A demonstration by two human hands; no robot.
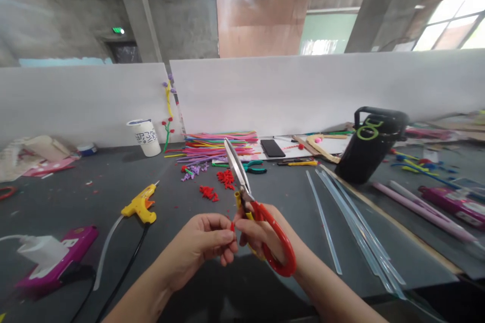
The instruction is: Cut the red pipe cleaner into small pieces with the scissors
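Observation:
My left hand (212,237) pinches a small red piece of pipe cleaner (232,226) between thumb and fingertips. Close against it, my right hand (261,229) has its fingertips near the same piece. Red-handled scissors (278,239) are held in my right hand, blades pointing up and away, looking closed. A yellow item (238,199), partly hidden behind the scissors, also shows at that hand; its kind is unclear. Beyond the hands lie two small heaps of short red pieces (226,179) and a heap of purple pieces (194,172).
At left are a yellow glue gun (141,205) and a purple power strip (62,257). A bundle of coloured pipe cleaners (222,146), teal-handled pliers (254,167) and a phone (273,148) lie ahead. Clear glue sticks (356,227) and a black tumbler (366,151) are at right. A white cup (146,139) stands behind.

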